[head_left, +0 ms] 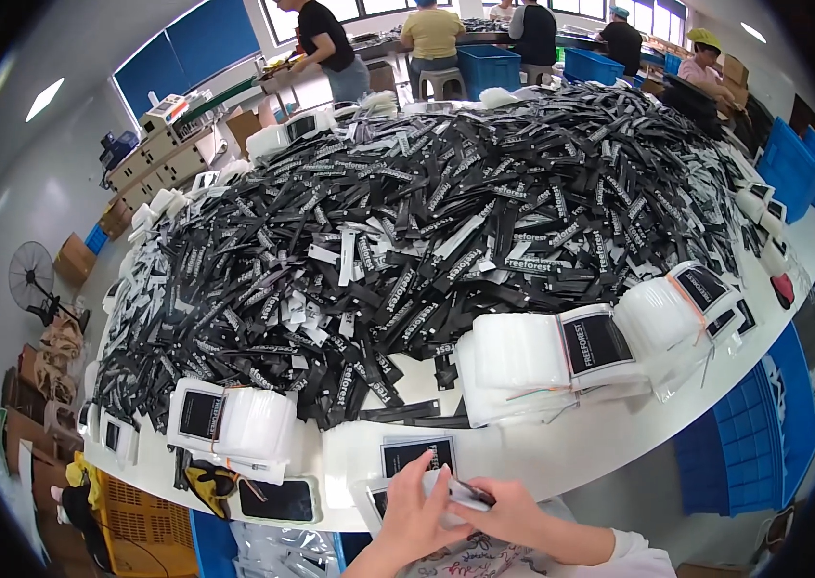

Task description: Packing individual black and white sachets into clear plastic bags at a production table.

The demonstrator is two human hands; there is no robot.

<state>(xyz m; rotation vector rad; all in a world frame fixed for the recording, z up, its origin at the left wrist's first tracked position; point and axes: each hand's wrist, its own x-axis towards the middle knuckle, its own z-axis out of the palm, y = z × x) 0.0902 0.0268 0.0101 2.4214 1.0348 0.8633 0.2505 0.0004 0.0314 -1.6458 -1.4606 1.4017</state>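
At the table's near edge, both my hands close around a small pale packet (pixel 460 493) with a dark end. My left hand (pixel 407 515) pinches its left side, fingers bent over the top. On its dark right end my right hand (pixel 515 518) is closed; the fingers hide much of it. Just beyond them lies a flat clear-and-white plastic bag (pixel 345 462) with a black printed panel (pixel 407 457). A huge heap of narrow black packets (pixel 407 231) with white lettering covers most of the white table (pixel 609 458).
Banded stacks of white bags stand left (pixel 253 424) and right (pixel 518 356) of my hands, another stack (pixel 653 313) farther right. A phone (pixel 277 501) lies near a black-and-yellow item (pixel 210 485). Blue crates (pixel 739 448) and a yellow crate (pixel 142 520) flank the table; several people work beyond.
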